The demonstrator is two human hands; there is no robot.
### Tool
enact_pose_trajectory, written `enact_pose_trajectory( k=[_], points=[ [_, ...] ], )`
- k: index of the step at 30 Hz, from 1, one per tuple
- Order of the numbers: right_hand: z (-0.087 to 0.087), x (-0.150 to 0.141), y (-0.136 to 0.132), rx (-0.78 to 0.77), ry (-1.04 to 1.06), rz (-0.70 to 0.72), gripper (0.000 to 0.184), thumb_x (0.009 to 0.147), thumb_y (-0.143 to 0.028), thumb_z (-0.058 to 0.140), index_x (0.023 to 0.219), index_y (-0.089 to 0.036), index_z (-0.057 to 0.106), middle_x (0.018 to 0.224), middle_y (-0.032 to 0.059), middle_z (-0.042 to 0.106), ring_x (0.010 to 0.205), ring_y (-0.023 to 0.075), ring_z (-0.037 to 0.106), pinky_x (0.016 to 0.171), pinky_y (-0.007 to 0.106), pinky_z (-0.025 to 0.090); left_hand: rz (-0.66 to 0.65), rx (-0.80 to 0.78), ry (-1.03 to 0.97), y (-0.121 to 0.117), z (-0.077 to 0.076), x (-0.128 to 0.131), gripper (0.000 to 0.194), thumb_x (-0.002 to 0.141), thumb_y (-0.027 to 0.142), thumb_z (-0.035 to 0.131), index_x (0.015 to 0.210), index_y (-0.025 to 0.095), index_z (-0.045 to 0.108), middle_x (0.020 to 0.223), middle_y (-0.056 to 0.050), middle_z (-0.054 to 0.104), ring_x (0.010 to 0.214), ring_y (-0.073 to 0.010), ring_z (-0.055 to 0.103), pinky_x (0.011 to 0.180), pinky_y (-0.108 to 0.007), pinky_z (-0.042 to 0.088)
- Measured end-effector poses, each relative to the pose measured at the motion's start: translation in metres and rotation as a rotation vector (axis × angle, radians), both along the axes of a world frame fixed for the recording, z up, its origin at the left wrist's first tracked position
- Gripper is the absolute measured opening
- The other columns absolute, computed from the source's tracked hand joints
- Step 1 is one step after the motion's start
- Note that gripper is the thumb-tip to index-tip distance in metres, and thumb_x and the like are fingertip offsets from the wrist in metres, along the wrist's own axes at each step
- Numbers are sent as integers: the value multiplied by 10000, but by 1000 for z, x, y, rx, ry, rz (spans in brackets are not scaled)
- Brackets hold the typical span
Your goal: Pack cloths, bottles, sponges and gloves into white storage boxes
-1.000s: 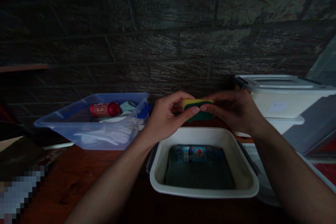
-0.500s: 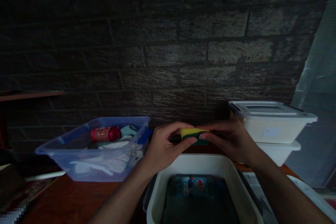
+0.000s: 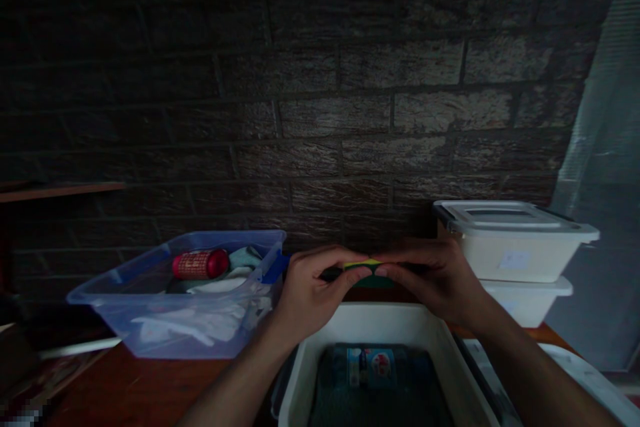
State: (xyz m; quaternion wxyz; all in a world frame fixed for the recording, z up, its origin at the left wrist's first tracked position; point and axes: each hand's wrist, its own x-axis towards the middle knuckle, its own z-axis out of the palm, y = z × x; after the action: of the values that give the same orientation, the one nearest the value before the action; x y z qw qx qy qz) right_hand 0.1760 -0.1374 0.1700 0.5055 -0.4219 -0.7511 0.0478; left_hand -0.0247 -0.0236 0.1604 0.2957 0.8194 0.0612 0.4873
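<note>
A yellow and green scrubbing sponge (image 3: 375,279) is pinched between both hands, above the far rim of a white plastic bin (image 3: 383,312). My left hand (image 3: 317,287) grips its left end, thumb in front and fingers along the top. On the other end, my right hand (image 3: 435,277) holds it the same way, the two thumb tips nearly meeting. Only a thin yellow strip and part of the green side show; fingers cover the rest. Inside the bin lies a dark, folded item with a blue label (image 3: 371,367).
At left, a clear blue-tinted bin (image 3: 175,293) holds a red can (image 3: 200,265), cloths and white gloves (image 3: 200,323). Two lidded white boxes (image 3: 520,253) are stacked at right. A white lid (image 3: 590,373) lies near my right forearm. Behind stands a dark brick wall (image 3: 320,113).
The fingers and thumbs have closed in on the sponge, so less yellow shows and the thumb tips are closer together. The view has tilted up slightly.
</note>
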Motion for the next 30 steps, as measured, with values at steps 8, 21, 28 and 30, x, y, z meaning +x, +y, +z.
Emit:
enact_pose_trajectory(
  k=[8, 21, 28, 30],
  points=[
    [-3, -2, 4, -67, 52, -67, 326, 882, -295, 769, 1205, -252, 766, 859, 15, 779, 716, 163, 700, 623, 245, 551, 17, -124, 41, 2, -4, 2, 196, 889, 326, 739, 1046, 226, 799, 954, -59, 805, 844, -224, 747, 741, -297, 573],
    [-7, 1, 10, -187, 368, 44, 220, 873, -367, 771, 1033, -219, 802, 962, 62, 794, 846, 222, 746, 751, 322, 616, -384, -556, 142, -4, 3, 5, 380, 838, 290, 797, 1190, 205, 680, 1072, -77, 768, 909, -209, 737, 782, -296, 600],
    [-7, -4, 11, -273, 367, 180, 634, 827, -317, 825, 1402, -258, 563, 1036, 48, 741, 818, 167, 702, 673, 268, 594, -272, -597, 14, 0, 7, 5, 370, 813, 288, 823, 1137, 165, 692, 1010, -66, 788, 847, -200, 753, 716, -289, 647],
    [-8, -5, 11, -272, 373, 189, 620, 852, -328, 802, 1411, -246, 546, 937, 29, 726, 740, 145, 677, 628, 255, 583, -258, -627, 17, 1, 7, 4, 411, 802, 310, 833, 1154, 163, 681, 1017, -72, 788, 851, -216, 760, 717, -325, 666]
  ],
)
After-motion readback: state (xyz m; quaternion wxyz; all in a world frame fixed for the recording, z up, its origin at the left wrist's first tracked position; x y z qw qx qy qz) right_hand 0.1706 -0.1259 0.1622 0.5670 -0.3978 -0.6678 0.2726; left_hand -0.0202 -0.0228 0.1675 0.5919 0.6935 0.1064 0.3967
